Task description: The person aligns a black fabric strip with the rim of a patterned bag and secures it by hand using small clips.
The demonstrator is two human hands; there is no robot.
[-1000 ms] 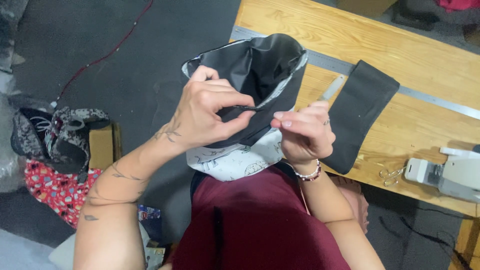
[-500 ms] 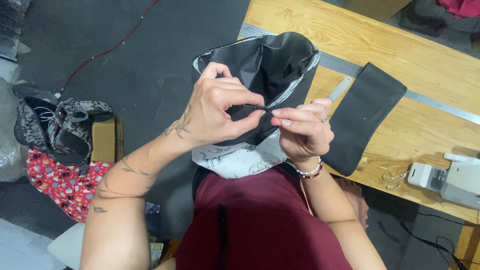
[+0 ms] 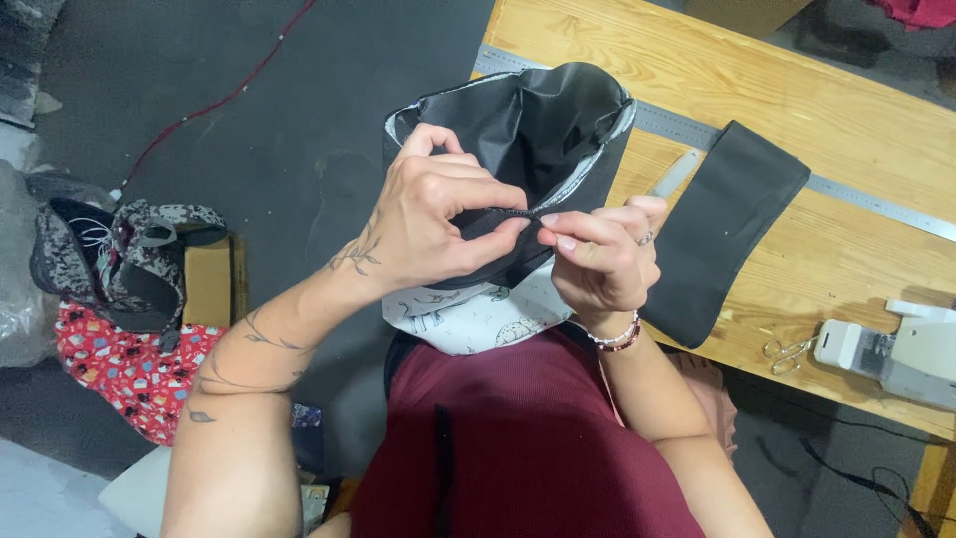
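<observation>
A: What's the biggest thing there?

B: The tabletop (image 3: 797,110), pale grained wood, lying beyond and to the right of the fingers, with a long metal ruler (image 3: 876,204) flat across it.

A: And the work itself?

B: A soft bag (image 3: 538,130), held up in front of the person's chest, its mouth gaping open. The lining is smooth black cloth; the outside is white cloth with small printed figures, showing just below the fingers.

A: How do the hands stand?

B: The left hand (image 3: 438,219) is clenched on the bag's near rim, thumb and forefinger pinching the black edge. The right hand (image 3: 602,259) pinches the same edge just beside it, fingertips nearly meeting the left's. Both sets of fingers grasp the bag.

A: Anything else close by?

B: A flat black strip (image 3: 727,234) of cloth, oblong, lies on the tabletop right of the right hand. Farther right sits a white sewing machine (image 3: 906,354), and small scissors (image 3: 782,351) near it.
</observation>
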